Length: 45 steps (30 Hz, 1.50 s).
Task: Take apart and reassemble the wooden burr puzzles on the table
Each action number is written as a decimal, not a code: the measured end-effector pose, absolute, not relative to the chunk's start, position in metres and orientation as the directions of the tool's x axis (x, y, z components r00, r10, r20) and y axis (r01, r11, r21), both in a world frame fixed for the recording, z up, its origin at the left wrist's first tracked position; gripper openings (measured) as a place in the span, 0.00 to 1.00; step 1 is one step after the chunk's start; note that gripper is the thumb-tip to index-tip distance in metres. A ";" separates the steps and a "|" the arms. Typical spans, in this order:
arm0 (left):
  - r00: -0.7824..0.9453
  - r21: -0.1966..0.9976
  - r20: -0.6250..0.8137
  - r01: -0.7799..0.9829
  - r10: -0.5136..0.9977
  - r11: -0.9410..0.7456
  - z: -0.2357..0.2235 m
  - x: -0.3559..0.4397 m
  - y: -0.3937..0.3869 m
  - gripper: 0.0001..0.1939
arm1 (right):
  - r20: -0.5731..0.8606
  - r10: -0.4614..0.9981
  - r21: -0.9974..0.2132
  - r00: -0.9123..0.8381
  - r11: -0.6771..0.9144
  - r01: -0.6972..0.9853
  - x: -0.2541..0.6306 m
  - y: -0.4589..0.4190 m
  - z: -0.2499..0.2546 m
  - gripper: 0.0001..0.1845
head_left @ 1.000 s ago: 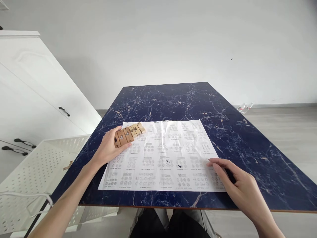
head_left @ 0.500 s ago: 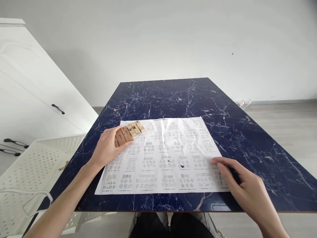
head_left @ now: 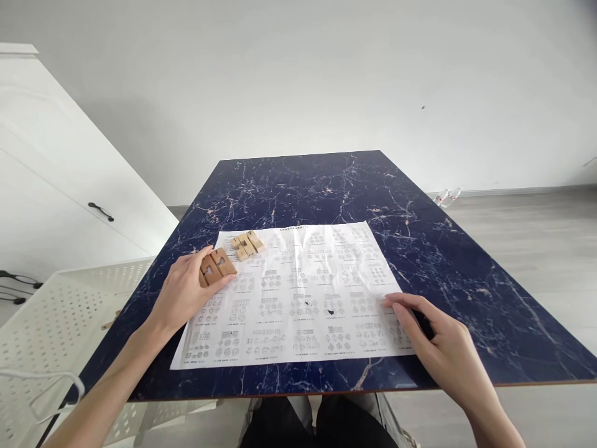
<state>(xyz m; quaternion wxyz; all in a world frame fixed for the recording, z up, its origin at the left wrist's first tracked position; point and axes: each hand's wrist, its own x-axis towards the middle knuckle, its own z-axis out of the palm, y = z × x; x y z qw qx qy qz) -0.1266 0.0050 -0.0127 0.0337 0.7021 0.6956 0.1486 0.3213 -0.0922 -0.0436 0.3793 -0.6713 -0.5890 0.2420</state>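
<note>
My left hand [head_left: 181,289] is closed around the ends of the brown notched wooden blocks [head_left: 218,267], thumb at the near side and fingers at the far side. The blocks lie side by side over the left edge of a printed sheet [head_left: 284,298]. Just beyond them, a little apart, is a group of pale notched wooden blocks [head_left: 248,244] with dark marks. My right hand [head_left: 438,342] rests at the sheet's right edge, index finger stretched and its tip on the paper, thumb close by. Its other fingers are hidden, and a dark patch shows under the palm.
The creased sheet, covered in small diagrams, lies on a dark blue marbled table [head_left: 298,186]. To the left stand a white perforated basket [head_left: 135,280] and a white cabinet [head_left: 56,155]. A pale wall [head_left: 298,74] rises behind the table.
My left hand has drawn the brown blocks left, away from the pale ones, leaving a gap. My right hand still rests at the sheet's right edge. The camera view has shifted slightly.
</note>
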 end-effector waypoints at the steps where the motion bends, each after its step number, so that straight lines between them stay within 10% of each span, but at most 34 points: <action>1: -0.026 0.256 0.158 0.966 0.987 -0.016 -0.012 -0.128 0.001 0.50 | 0.125 0.975 -0.799 0.184 -0.011 0.602 0.321 -0.092 -0.043 0.20; 11: -0.020 0.355 0.232 0.933 0.972 -0.066 0.003 -0.093 -0.032 0.47 | 0.114 0.987 -0.844 0.115 0.035 0.535 0.327 -0.090 -0.045 0.20; 23: 0.573 0.465 0.129 0.686 0.809 -0.559 -0.008 0.074 0.013 0.47 | 0.148 0.984 -0.855 0.101 0.076 0.513 0.327 -0.085 -0.042 0.17; 35: 0.621 0.543 0.017 0.653 0.784 -0.529 -0.022 0.058 0.036 0.60 | 0.157 0.984 -0.828 0.085 0.084 0.554 0.326 -0.085 -0.043 0.16; 45: 0.589 0.599 -0.015 0.652 0.808 -0.465 -0.022 0.023 0.035 0.50 | 0.193 0.978 -0.661 -0.078 0.188 0.726 0.302 -0.053 -0.031 0.15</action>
